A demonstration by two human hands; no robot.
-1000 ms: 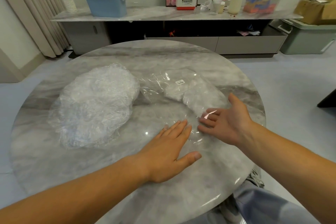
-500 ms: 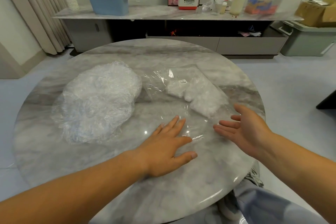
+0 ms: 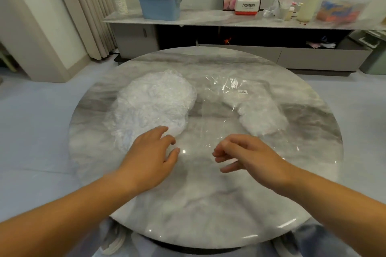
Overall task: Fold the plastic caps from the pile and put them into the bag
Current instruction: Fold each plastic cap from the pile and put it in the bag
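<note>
Left hand (image 3: 150,157) is hovering at the pile (image 3: 154,102), right hand (image 3: 251,155) by the bag (image 3: 227,92) — both loose, empty — probably pinching one off next.

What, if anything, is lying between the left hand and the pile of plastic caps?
Nothing visible is: the left hand has its fingertips at the near edge of the pile on the table.

Grey-veined marble table (image 3: 208,204), whitish pile (image 3: 154,102), blue bin (image 3: 159,5).
</note>
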